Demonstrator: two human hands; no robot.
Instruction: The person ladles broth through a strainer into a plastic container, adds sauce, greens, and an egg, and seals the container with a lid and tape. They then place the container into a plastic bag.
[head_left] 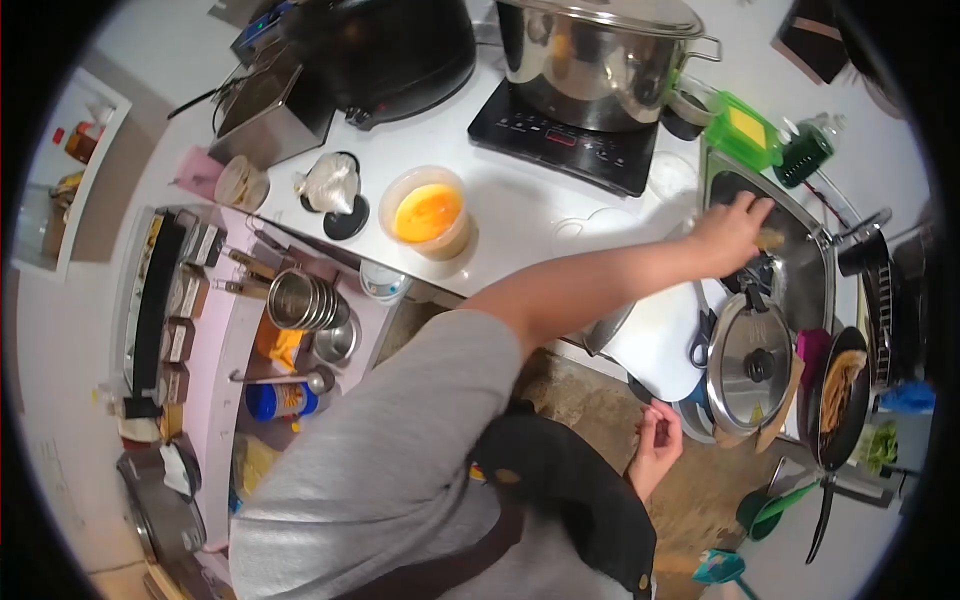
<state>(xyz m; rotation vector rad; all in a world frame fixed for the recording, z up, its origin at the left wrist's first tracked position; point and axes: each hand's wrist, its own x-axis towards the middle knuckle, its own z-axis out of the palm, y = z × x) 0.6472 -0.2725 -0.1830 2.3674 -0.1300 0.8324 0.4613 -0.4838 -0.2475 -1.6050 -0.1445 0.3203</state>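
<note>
My left hand reaches across to the right, over the metal sink. Its fingers are bent downward, and what they hold, if anything, is hidden. A small tan thing shows beside the fingers, and dark items lie in the basin below. Close to my body, my right hand has its fingers curled in, with nothing visible in them. Just above it are a white board, scissors with dark handles and a round steel lid.
A steel pot stands on a black induction cooker. A plastic tub of orange-yellow food sits on the counter. At right, a frying pan has its handle sticking out. Steel cups are on the lower left shelf.
</note>
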